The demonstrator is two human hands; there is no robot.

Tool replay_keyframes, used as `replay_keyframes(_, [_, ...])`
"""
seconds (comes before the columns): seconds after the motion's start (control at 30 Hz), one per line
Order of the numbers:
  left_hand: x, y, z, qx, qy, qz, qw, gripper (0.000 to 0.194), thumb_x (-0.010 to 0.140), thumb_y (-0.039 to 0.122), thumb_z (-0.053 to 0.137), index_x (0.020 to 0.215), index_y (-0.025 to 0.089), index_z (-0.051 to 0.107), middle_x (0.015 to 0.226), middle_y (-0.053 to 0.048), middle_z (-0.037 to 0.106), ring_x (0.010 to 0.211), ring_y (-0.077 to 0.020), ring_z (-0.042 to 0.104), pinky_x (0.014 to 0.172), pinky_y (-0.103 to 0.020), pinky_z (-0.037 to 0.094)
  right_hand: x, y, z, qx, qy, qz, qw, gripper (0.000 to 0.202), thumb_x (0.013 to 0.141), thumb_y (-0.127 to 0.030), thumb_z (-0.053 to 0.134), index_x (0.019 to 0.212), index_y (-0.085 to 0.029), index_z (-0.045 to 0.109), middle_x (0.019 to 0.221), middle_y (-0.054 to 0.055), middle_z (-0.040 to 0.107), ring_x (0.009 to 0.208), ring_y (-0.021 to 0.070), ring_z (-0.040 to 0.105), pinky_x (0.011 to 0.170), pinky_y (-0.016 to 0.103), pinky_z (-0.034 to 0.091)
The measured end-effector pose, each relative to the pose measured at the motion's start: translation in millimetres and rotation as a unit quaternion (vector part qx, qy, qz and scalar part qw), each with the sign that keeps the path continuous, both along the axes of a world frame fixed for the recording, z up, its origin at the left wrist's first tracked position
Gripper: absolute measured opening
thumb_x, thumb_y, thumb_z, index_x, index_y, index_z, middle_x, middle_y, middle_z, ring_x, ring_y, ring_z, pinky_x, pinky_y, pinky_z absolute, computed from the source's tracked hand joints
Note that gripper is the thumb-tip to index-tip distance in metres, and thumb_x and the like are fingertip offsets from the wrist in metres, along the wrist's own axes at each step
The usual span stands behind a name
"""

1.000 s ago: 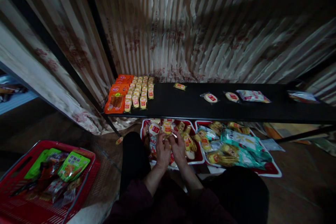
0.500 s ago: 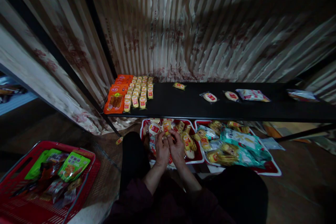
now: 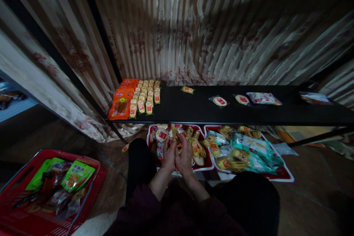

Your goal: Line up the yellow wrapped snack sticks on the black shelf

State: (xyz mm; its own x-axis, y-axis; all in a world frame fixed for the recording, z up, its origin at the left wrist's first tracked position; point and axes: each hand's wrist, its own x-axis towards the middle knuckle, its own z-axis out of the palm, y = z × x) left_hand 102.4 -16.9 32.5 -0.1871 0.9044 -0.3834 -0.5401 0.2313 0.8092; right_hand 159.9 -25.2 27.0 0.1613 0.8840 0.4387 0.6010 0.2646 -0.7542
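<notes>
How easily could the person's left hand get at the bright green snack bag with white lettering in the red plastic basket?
Probably easily: the bright green snack bag lies face up near the top of the red plastic basket, uncovered, though the left hand must pass the knee.

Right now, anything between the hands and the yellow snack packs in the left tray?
Nothing visible. The right hand is beside the yellow snack packs, left hand next to it; the black shelf is at the far side of the left tray.
</notes>
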Motion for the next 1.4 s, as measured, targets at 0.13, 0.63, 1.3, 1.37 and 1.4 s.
replay_keyframes(0.13, [-2,3,2.0,-0.015,-0.016,0.013,1.0,0.034,0.063,0.04,0.069,0.087,0.017,0.059,0.086,-0.003,0.064,0.081,-0.015,0.061,0.077,-0.028,0.047,0,-2,0.2,-0.005,0.029,0.034,0.999,0.047,0.085,-0.026,0.038,0.131,-0.018,0.039,0.125,0.011,0.056,0.119,0.0237,0.048,0.1,0.047,0.038])
replay_keyframes(0.63, [-9,6,-7.5,-0.082,-0.186,0.057,0.977,0.011,0.068,0.015,0.059,0.079,0.015,0.059,0.065,0.001,0.062,0.061,-0.0104,0.059,0.063,-0.023,0.047,2,1,-6.0,-0.003,0.03,0.024,0.999,0.038,0.08,-0.018,0.037,0.112,-0.017,0.057,0.116,0.01,0.06,0.111,0.0216,0.052,0.098,0.043,0.041])
replay_keyframes(1.3, [-11,1,4.0,-0.072,-0.232,0.052,0.969,0.029,0.069,0.012,0.061,0.097,0.016,0.063,0.084,-0.002,0.068,0.077,-0.0124,0.064,0.078,-0.024,0.049,-1,1,0.1,-0.003,-0.049,0.017,0.999,0.035,0.086,-0.027,0.04,0.113,-0.017,0.06,0.116,0.01,0.061,0.11,0.0229,0.053,0.098,0.046,0.041])
replay_keyframes(1.37, [-12,1,5.3,-0.068,-0.197,0.049,0.977,0.042,0.069,0.012,0.061,0.111,0.018,0.059,0.092,-0.003,0.069,0.079,-0.0118,0.064,0.078,-0.023,0.048,-1,1,-1.1,-0.028,-0.034,0.02,0.999,0.037,0.087,-0.031,0.04,0.114,-0.015,0.059,0.117,0.012,0.061,0.11,0.0238,0.053,0.098,0.046,0.04])
replay_keyframes(1.4, [-12,1,6.4,-0.07,-0.176,0.047,0.981,0.047,0.069,0.012,0.061,0.116,0.019,0.057,0.095,-0.004,0.069,0.079,-0.0116,0.064,0.078,-0.023,0.048,-1,2,-1.7,-0.043,-0.019,0.021,0.999,0.039,0.087,-0.034,0.039,0.114,-0.014,0.059,0.116,0.013,0.062,0.11,0.0243,0.054,0.098,0.046,0.04])
